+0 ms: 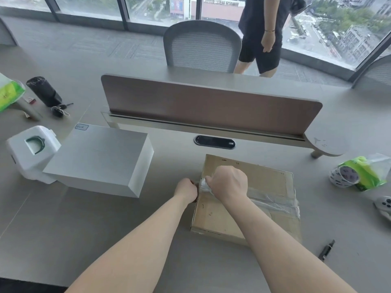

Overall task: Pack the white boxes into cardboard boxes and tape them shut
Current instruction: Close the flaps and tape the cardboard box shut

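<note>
Taping step in progress: the cardboard box (pixel 215 216) is lying closed on the table (pixel 105 229), with clear tape (pixel 273 199) running across its top. The right hand (pixel 229 182) is clamping curled fingers on bunched tape at the box's left edge. The left hand (pixel 187 190) is curling just beside it, its grip hidden. Next move is likely tearing the tape and pressing it down. A white box (pixel 99 157) is waiting to the left.

Grey desk (pixel 63 229) with brown divider (pixel 211 104), mesh chair (pixel 202 46) before daylit windows (pixel 88 5).
</note>
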### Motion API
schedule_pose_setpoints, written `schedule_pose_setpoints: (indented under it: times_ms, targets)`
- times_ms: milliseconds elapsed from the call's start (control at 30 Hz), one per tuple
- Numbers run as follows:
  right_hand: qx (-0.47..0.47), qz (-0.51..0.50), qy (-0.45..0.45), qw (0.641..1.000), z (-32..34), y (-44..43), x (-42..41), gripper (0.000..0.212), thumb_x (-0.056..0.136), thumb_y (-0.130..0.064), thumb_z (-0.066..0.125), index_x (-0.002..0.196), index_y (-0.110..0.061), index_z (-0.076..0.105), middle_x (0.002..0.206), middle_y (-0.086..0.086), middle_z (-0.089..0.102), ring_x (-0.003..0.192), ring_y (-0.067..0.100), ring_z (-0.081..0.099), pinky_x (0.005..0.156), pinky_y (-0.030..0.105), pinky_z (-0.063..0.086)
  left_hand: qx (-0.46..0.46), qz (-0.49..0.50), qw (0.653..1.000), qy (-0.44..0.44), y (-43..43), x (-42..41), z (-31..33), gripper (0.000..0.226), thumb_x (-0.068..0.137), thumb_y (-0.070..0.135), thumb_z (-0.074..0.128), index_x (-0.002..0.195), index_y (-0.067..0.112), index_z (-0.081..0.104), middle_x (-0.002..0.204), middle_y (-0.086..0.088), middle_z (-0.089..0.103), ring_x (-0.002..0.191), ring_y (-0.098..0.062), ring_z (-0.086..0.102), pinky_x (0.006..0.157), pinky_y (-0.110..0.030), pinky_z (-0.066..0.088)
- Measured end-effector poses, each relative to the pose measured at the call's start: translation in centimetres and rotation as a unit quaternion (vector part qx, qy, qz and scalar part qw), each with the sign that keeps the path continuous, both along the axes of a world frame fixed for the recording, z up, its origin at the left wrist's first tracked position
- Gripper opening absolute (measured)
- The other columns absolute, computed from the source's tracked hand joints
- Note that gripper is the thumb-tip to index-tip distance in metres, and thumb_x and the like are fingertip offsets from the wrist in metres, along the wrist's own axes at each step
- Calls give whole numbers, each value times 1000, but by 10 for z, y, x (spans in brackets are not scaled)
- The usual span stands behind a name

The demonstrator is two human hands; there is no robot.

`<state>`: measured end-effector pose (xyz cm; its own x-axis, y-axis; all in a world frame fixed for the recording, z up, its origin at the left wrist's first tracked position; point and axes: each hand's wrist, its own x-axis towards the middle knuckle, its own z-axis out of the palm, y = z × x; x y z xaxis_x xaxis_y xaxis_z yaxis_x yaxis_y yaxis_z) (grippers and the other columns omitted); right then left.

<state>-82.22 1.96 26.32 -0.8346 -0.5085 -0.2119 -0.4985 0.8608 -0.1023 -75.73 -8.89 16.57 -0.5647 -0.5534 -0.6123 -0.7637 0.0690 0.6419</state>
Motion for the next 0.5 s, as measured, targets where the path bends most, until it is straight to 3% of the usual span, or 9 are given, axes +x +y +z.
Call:
schedule_pose_setpoints:
  times_ms: [100,200,267,333,433,500]
  targets:
    - [-7,3,8,1000,-2,1,1,34,94,-47,52,74,-20,55,84,2,68,72,25,51,63,27,37,-3,-30,999,-34,-2,-3,-8,25,96,14,52,93,-5,67,95,-21,72,85,-35,70,75,-42,60]
    - [-15,-1,4,1000,-2,1,0,33,94,-47,52,75,-20,54,85,2,69,72,26,51,64,28,38,-21,-26,999,-26,-2,-1,-2,20,95,18,54,103,0,61,99,-13,68,89,-33,65,73,-38,56]
    - [-21,0,2,1000,-2,2,0,32,94,-47,52,76,-20,54,86,2,68,73,26,51,64,29,38,-68,-36,997,17,4,4,13,7,96,13,49,96,10,55,91,-3,59,85,-27,56,69,-31,43]
    - [-29,-1,-5,1000,-1,3,0,32,95,-46,49,79,-19,53,88,2,67,76,26,52,65,30,38,-99,-37,991,83,14,10,25,16,98,11,43,87,17,54,86,3,59,81,-22,54,64,-32,41]
    - [-55,-3,-32,998,0,7,-2,33,96,-40,44,75,-15,48,86,4,60,83,28,55,68,33,39,-80,-38,987,133,31,24,33,23,99,15,37,95,25,57,89,8,63,84,-16,58,73,-34,48]
    - [-91,1,-51,995,-3,12,-3,30,94,-33,46,72,-13,45,84,4,54,83,28,53,69,35,39,-65,-71,985,146,39,35,31,29,98,18,34,110,31,57,103,11,66,97,-16,61,83,-36,50]
